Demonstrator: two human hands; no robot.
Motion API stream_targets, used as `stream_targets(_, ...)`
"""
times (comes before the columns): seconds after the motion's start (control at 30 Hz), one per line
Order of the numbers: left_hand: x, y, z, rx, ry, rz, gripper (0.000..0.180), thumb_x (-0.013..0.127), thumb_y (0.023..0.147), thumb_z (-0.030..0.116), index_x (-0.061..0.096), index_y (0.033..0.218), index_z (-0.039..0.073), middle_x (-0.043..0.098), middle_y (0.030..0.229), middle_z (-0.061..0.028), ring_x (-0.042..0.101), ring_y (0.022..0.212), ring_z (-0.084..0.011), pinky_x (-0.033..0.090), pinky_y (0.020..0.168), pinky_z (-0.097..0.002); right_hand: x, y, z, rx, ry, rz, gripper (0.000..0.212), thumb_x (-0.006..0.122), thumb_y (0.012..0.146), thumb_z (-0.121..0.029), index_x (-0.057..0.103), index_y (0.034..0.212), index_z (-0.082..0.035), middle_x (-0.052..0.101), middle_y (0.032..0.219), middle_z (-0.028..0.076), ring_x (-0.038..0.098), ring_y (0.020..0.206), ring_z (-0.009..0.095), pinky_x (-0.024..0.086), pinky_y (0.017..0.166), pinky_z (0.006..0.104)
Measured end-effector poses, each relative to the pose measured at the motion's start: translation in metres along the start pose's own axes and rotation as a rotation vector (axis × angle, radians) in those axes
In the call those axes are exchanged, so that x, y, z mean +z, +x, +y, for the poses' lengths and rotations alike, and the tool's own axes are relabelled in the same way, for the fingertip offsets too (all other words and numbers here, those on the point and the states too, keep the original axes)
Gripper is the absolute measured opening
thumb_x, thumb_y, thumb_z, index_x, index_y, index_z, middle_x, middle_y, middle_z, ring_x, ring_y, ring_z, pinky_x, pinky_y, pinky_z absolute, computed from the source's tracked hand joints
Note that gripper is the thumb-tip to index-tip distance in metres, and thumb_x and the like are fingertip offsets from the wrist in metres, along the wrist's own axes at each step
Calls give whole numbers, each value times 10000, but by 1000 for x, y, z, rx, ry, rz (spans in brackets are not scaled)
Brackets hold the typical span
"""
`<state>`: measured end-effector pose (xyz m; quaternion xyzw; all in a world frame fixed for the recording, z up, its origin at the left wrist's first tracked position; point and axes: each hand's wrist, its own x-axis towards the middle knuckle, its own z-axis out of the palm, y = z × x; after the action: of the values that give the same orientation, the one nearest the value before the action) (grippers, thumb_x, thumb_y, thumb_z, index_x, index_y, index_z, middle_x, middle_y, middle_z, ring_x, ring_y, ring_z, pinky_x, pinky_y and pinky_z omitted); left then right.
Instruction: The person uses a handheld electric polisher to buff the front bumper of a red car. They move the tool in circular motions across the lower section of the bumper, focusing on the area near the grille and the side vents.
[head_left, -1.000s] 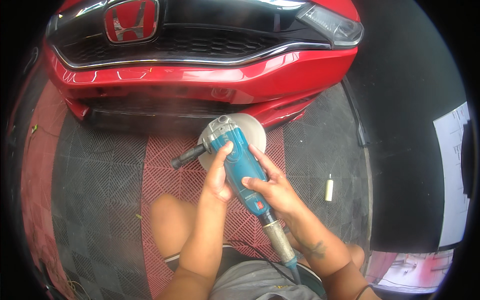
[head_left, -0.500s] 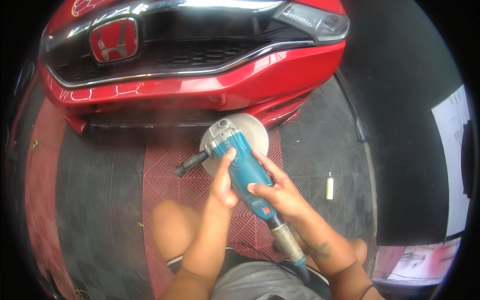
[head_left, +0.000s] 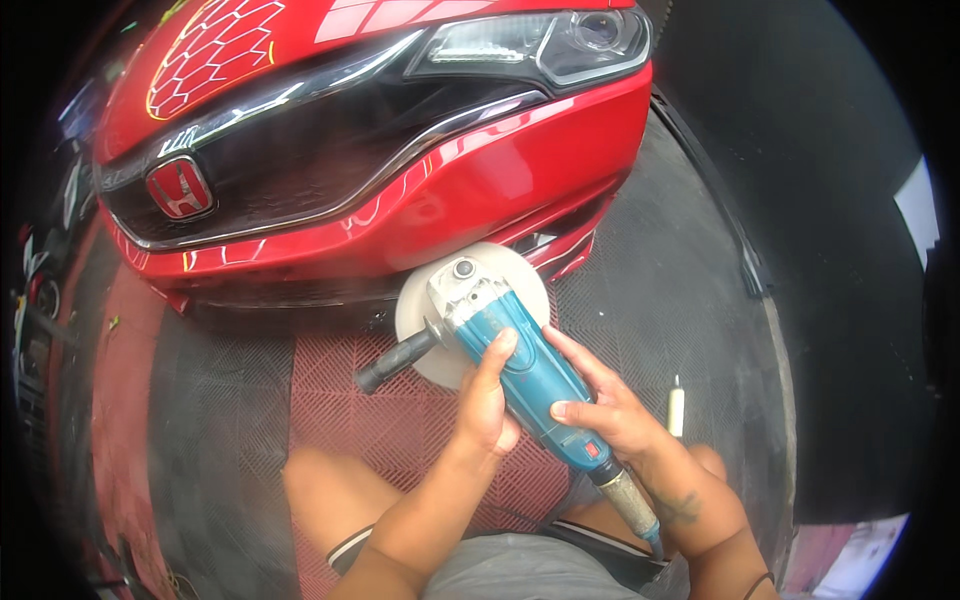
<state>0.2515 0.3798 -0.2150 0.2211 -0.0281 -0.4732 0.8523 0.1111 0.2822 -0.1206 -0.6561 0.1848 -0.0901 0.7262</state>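
Observation:
Both hands carry a teal corded polisher [head_left: 535, 375] with a grey metal head and a black side handle [head_left: 400, 360]. My left hand [head_left: 490, 400] is closed on its left side, thumb on top of the body. My right hand [head_left: 612, 402] wraps the right side near the rear, its thumb lying across the casing. Beneath the metal head sits a round pale pad [head_left: 520, 270], mostly visible at its rim. It is close to the lower bumper of a red car [head_left: 470, 190]; whether they touch I cannot tell. The cord end runs down toward my lap.
Red and dark ribbed tiles [head_left: 240, 400] cover the floor. A small pale bottle [head_left: 677, 412] stands at right, beside my knee. Farther right is a dark wall [head_left: 790, 230]. The car's headlight [head_left: 590, 45] and dark grille [head_left: 300, 165] are ahead.
The view has tilted up and shifted, showing more of the car's hood and headlight. The polisher and both hands appear lower and farther right in the picture, with the same grip.

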Motion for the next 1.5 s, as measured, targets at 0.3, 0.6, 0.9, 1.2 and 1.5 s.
stream_targets(0.3, 1, 6, 11, -11, -4, -30, 609, 839, 1062, 365, 637, 1475, -34, 752, 1323, -154, 760, 1204, -273, 639, 1078, -461, 7, 1, 8, -51, 136, 1, 1035, 870, 933, -71, 356, 1830, -95, 488, 1759, 164, 529, 1574, 260, 423, 1309, 399)
stream_targets(0.6, 22, -9, 39, -120, 8, 43, 673, 866, 1036, 432, 641, 1481, -21, 774, 1310, -154, 785, 1180, -280, 663, 1063, -479, 45, -5, -18, -1, 231, 103, 990, 821, 969, -93, 333, 1830, -77, 538, 1712, 184, 614, 1503, 280, 529, 1237, 409)
stream_targets(0.9, -45, -17, 91, 20, 40, 138, 646, 820, 1062, 454, 610, 1526, 57, 750, 1358, -154, 762, 1237, -318, 635, 1108, -502, 82, 53, 23, 88, 294, -97, 972, 851, 973, -78, 374, 1820, -100, 562, 1681, 172, 637, 1458, 260, 543, 1201, 392)
stream_targets(1.2, -70, -35, 110, 77, -16, 149, 594, 759, 1095, 491, 633, 1500, 75, 762, 1356, -166, 779, 1218, -333, 665, 1071, -525, 105, 72, 30, 101, 210, -171, 962, 876, 972, -86, 402, 1810, -85, 522, 1731, 182, 578, 1518, 255, 494, 1245, 387)
stream_targets(1.5, 32, 34, -21, -34, 23, 127, 563, 854, 1049, 384, 681, 1418, -5, 778, 1246, -138, 788, 1117, -264, 663, 1008, -470, -38, 13, -1, 63, 218, 14, 1136, 867, 874, -150, 282, 1845, -73, 515, 1732, 215, 565, 1563, 325, 479, 1286, 444)
